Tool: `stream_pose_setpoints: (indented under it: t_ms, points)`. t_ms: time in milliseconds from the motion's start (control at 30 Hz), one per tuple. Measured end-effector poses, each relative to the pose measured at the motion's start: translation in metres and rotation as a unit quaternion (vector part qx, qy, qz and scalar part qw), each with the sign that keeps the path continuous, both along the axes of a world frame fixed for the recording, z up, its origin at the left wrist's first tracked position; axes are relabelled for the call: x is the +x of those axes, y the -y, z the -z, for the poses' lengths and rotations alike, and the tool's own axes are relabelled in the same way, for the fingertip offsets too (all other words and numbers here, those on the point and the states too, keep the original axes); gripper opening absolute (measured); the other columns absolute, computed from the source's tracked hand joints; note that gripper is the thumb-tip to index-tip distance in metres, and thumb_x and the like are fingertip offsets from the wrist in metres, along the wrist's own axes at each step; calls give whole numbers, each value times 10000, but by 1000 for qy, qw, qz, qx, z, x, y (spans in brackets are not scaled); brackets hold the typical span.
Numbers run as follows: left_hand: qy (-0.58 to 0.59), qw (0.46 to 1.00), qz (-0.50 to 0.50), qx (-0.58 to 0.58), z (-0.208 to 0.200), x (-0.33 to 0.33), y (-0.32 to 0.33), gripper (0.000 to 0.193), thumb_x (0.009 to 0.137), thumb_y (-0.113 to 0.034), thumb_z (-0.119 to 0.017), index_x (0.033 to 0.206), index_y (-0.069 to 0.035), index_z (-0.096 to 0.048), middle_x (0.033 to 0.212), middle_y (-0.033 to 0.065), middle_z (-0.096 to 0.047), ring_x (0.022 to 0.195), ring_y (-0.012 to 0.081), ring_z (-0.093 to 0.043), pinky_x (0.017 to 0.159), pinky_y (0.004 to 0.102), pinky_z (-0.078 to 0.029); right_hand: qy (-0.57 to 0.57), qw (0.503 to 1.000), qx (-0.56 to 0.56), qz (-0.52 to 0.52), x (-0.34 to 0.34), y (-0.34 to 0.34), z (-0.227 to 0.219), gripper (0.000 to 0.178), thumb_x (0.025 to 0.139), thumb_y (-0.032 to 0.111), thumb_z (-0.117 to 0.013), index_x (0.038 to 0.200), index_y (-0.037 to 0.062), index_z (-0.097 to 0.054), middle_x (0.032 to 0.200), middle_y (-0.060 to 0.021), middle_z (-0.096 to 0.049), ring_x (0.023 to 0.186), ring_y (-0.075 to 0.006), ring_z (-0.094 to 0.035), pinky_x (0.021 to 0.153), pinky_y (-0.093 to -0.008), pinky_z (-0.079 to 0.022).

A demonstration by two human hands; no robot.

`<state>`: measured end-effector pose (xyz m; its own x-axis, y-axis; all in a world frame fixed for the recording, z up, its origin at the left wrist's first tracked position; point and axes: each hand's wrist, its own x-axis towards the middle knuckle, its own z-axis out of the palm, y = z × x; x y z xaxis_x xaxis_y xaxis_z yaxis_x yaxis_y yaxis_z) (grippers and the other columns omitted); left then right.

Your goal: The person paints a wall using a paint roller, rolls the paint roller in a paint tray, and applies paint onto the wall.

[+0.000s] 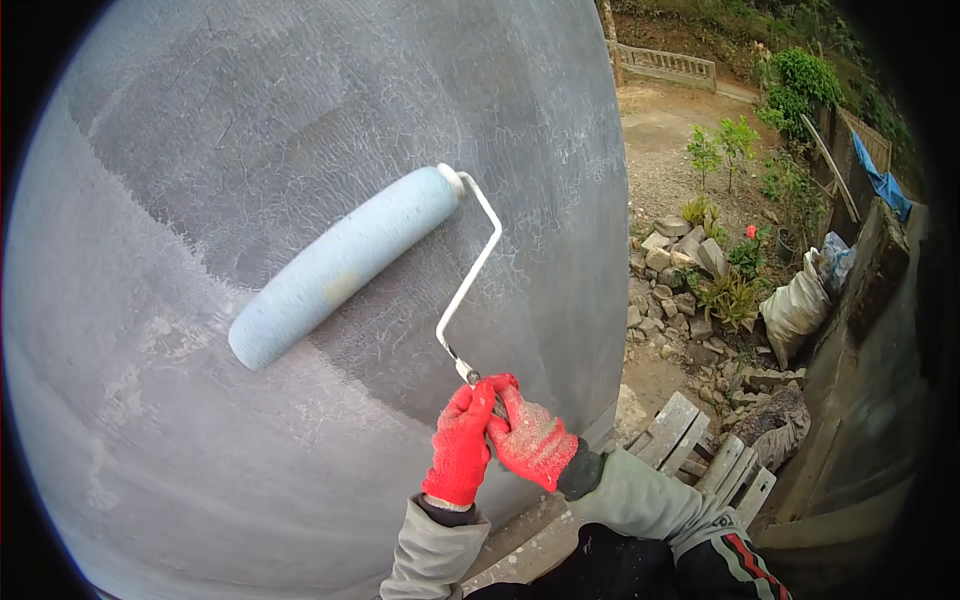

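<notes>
A paint roller (345,268) with a pale blue sleeve and a bent white wire frame lies slantwise against a large grey wall (540,300). Both my hands, in red gloves, are closed round its handle, most of which they hide. My left hand (460,445) is on the left side of the grip. Beside it, my right hand (535,440) wraps the same handle from the right. The wall is darker and finely cracked around the roller's upper side, with a lighter, smoother patch at the lower left. A small yellowish stain marks the sleeve.
Below on the right stand slatted wooden boards (690,450) near my right forearm. Beyond them lie a heap of broken stones (675,270), a white sack (797,310) and green plants (735,145). A low wall (860,400) runs along the far right, with a blue sheet (880,180) above.
</notes>
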<state>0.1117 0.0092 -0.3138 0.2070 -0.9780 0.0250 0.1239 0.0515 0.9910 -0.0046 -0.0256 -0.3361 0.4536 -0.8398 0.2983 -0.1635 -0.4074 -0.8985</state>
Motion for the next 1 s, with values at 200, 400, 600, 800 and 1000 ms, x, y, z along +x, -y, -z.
stream_pose_setpoints:
  t_ms: [200, 400, 600, 800, 1000]
  points:
    - [-72, 986, 27, 147, 139, -28, -40, 402, 1027, -386, -493, 1184, -54, -655, 826, -27, -592, 699, 59, -488, 656, 214, -408, -88, 994, 67, 5, -33, -45, 148, 371, 951, 272, -523, 1285, 153, -417, 842, -249, -644, 802, -487, -613, 663, -564, -462]
    - [14, 972, 3, 236, 124, -37, -57, 380, 1033, -376, -480, 1155, -76, -680, 759, -56, -577, 559, 30, -401, 482, 206, -305, -123, 987, 102, 22, -42, -61, 146, 360, 950, 288, -527, 1275, 163, -433, 843, -261, -644, 806, -503, -605, 655, -579, -459]
    - [-18, 998, -42, 51, 22, -23, -18, 317, 1019, -320, -528, 1178, -86, -670, 758, -71, -569, 573, 29, -422, 525, 210, -342, -37, 997, 53, 46, -10, -25, 40, 391, 939, 246, -552, 1287, 89, -465, 853, -269, -638, 833, -498, -604, 655, -546, -468]
    - [-21, 999, -35, 8, 12, -25, -6, 301, 1022, -305, -522, 1165, -80, -661, 932, -41, -628, 604, 20, -444, 547, 206, -366, -1, 999, -1, 49, -8, -10, 29, 481, 933, 176, -552, 1375, 29, -428, 863, -266, -636, 842, -482, -614, 653, -495, -472]
    - [-72, 987, 12, 146, 130, -42, -38, 309, 1048, -296, -458, 1172, -78, -637, 1073, -6, -656, 595, 25, -449, 548, 205, -364, -108, 987, 107, 48, -38, -48, 152, 531, 931, 198, -550, 1418, 50, -397, 866, -255, -639, 841, -456, -632, 662, -487, -481]
